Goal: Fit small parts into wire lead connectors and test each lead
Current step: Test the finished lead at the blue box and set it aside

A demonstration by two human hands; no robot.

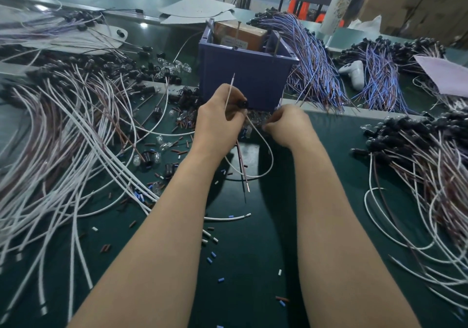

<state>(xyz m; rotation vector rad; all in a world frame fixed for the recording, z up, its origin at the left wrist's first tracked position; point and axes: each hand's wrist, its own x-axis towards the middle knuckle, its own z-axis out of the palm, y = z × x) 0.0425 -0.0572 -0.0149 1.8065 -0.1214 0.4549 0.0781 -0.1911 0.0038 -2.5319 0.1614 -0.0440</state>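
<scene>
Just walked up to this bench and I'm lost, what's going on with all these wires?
A person's left hand pinches one white lead by its black connector, while the right hand reaches into the small clear parts in front of the blue box; whether it holds one is hidden. Heaps of leads lie on both sides.

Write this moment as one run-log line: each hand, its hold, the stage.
left hand: grips black connector and white lead | right hand: fingertips among clear small parts, hold unclear | place: before blue bin | stage: fitting
</scene>
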